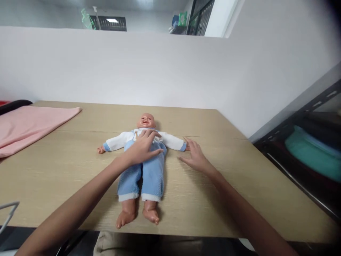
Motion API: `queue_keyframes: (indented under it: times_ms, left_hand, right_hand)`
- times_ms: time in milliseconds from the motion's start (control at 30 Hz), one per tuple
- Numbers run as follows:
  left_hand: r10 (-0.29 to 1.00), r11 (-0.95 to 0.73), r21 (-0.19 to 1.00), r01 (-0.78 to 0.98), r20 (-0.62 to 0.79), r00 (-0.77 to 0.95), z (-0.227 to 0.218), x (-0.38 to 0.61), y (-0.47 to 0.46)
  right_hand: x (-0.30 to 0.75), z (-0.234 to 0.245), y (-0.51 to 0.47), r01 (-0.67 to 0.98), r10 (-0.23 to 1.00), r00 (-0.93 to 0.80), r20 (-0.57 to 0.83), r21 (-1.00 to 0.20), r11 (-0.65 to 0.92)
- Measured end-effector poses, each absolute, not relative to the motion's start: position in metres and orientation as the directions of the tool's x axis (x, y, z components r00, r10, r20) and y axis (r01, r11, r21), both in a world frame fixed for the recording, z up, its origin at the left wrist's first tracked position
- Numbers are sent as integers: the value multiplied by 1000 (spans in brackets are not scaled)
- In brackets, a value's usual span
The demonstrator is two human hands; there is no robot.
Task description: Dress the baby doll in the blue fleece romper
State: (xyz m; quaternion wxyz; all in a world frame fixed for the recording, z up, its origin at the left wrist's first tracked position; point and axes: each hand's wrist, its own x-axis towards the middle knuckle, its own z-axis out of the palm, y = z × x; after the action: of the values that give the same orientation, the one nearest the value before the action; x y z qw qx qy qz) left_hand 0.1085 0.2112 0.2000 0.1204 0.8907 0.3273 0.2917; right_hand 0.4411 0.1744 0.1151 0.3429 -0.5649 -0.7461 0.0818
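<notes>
A baby doll (144, 170) lies on its back on the wooden table (66, 170), head away from me, in a white long-sleeved top and light blue trousers. My left hand (144, 147) rests flat on the doll's chest, fingers stretched out toward its neck. My right hand (195, 154) lies open on the table just right of the doll, fingertips at the cuff of the doll's outstretched arm. The doll's other arm points left, its bare feet toward the table's near edge.
A folded pink cloth (29, 126) lies at the table's far left. A white wall runs behind the table. A dark metal shelf (306, 156) holding a teal bundle (311, 153) stands at the right. A thin white wire shape (9, 209) pokes in at the lower left.
</notes>
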Motion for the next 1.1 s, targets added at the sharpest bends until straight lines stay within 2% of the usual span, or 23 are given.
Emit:
queue_keyframes:
  times_ms: [133, 267, 333, 400, 533, 633, 767, 867, 967, 1100]
  left_hand:
    - [598, -796, 341, 500, 319, 735, 184, 152, 273]
    - [616, -787, 295, 541, 335, 713, 171, 166, 287]
    - [651, -759, 353, 547, 394, 648, 169, 163, 287]
    - [685, -727, 468, 502, 447, 575, 168, 157, 287]
    - [752, -646, 690, 327, 504, 424, 168, 142, 286]
    - [843, -525, 824, 213, 470, 261, 169, 134, 285]
    - [922, -379, 925, 13, 376, 92, 172, 125, 284]
    - [939, -341, 930, -134, 343, -7, 174, 120, 284]
    - [941, -337, 909, -243, 329, -76, 174, 114, 286]
    - [936, -342, 875, -343, 286, -205, 174, 105, 291]
  right_hand:
    - [435, 130, 216, 649, 921, -151, 359, -666, 366]
    - [414, 163, 217, 496, 888, -36, 459, -763, 415]
    - [400, 175, 212, 370, 875, -26, 483, -808, 457]
    - [386, 174, 208, 219, 878, 15, 478, -858, 464]
    - [367, 140, 207, 48, 942, -17, 336, -940, 336]
    - [358, 115, 207, -16, 971, -168, 173, -985, 172]
    - [341, 108, 207, -98, 959, -264, 102, -992, 79]
    - [323, 114, 212, -160, 965, -251, 82, -986, 42]
    - [306, 122, 219, -147, 956, -282, 79, -988, 38]
    - [287, 136, 227, -69, 931, -311, 193, -981, 180]
